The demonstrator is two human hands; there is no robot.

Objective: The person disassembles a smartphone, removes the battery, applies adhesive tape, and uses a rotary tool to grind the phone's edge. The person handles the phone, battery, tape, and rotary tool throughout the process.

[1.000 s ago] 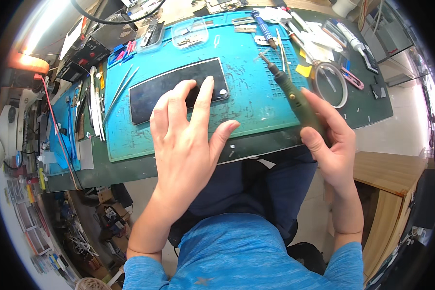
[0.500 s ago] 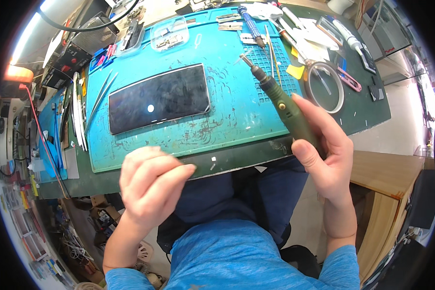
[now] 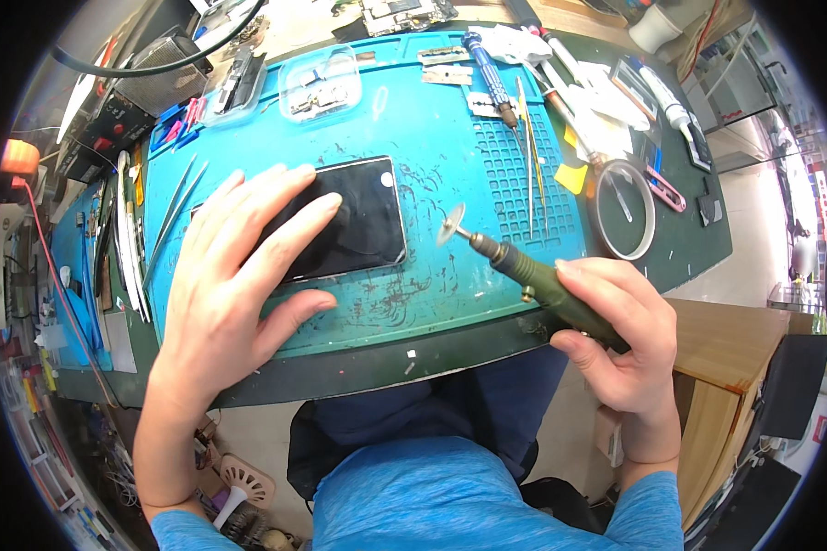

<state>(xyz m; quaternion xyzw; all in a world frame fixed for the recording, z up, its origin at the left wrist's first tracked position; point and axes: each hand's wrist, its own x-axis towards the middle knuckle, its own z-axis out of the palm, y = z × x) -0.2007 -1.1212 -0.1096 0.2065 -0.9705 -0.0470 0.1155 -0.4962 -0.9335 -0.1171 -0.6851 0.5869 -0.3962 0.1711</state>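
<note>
A dark-screened smartphone (image 3: 358, 220) lies flat on the blue work mat (image 3: 413, 119). My left hand (image 3: 230, 248) is spread over its left part with fingers apart, covering that end; whether the fingertips press on the glass or hover just above it, I cannot tell. In my right hand (image 3: 625, 331) is a green rotary tool (image 3: 551, 289), gripped round its body. A thin round cutting disc (image 3: 451, 224) sits at the tool's tip, pointing left toward the phone and a little apart from its right end.
Tweezers (image 3: 170, 211) lie left of the phone. A clear tray of small parts (image 3: 321, 83) and a blue screwdriver (image 3: 492, 78) are farther back. To the right sit a round magnifier (image 3: 651, 225) and a pink cutter (image 3: 666, 191). A wooden cabinet (image 3: 735, 358) stands right of the table.
My left hand has opened and moved forward and left over the phone. The rotary tool has tilted lower, its disc now closer to the phone. The whole view has shifted slightly.
</note>
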